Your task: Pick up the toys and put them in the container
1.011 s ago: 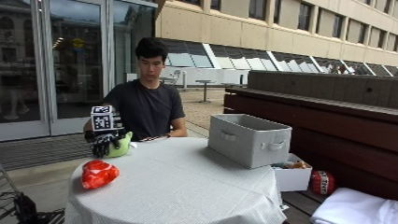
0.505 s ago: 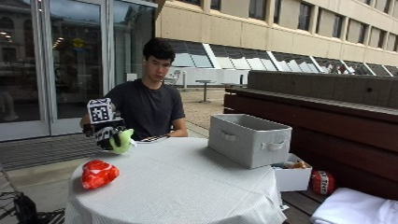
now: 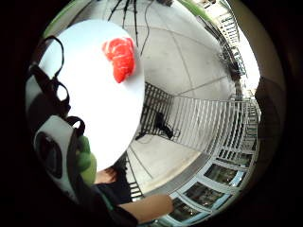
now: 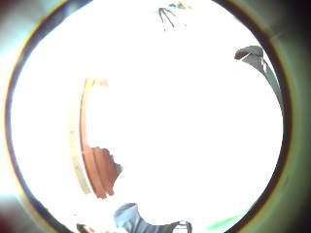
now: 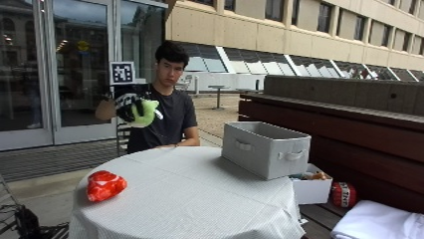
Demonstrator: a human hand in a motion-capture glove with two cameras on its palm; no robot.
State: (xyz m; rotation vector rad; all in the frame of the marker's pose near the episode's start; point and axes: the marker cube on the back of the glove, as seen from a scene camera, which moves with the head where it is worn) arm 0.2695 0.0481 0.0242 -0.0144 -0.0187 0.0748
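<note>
Fingers of the gloved right hand (image 5: 129, 107) curl round a green toy (image 5: 146, 112), gripping it in the air at the person's chest height, well above the table (image 5: 192, 199) and off to the side away from the bin. From the little-finger side of the palm, a bit of the same green toy (image 3: 86, 161) shows tucked against the hand's black straps, with the table top far below.

That round table, covered with a pale cloth, is the biggest thing in front of the person. On its far side, near the edge, stands a grey cloth bin (image 5: 265, 148) with a handle on each visible wall; what lies inside it cannot be seen. Beside the table, lower down, sits a small white box (image 5: 311, 188) with some things in it, too small to tell apart.

A red toy (image 5: 104, 185) lies on the cloth near the table's edge, well apart from the bin; it also shows from the palm (image 3: 120, 57). The thumb-side palm view is washed out by glare.
</note>
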